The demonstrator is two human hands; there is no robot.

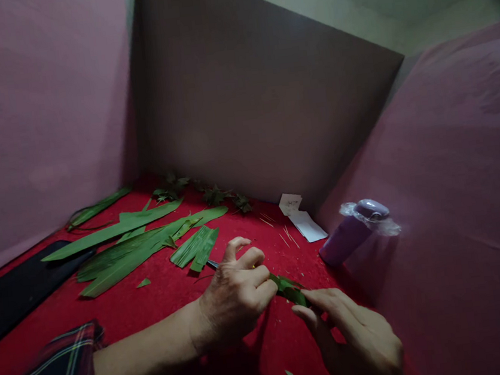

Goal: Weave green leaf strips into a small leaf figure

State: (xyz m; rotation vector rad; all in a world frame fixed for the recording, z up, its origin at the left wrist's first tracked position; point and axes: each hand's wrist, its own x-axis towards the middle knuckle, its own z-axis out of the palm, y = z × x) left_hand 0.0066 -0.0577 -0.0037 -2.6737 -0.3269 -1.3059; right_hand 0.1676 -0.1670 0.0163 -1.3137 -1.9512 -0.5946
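A small folded or rolled piece of green leaf stretches between my two hands above the red cloth. My left hand is closed around one end, its fingers curled and the index finger partly raised. At the other end, the thumb and fingers of my right hand pinch the leaf. Just behind my left hand shows a grey metal tip; the rest of that tool is hidden. Beyond it lie cut leaf strips with straight edges.
Long green leaves lie at left, near a dark flat object. Leafy sprigs line the back. Thin sticks and white cards rest near a purple bottle. Pink side walls and a dark back panel enclose the red cloth.
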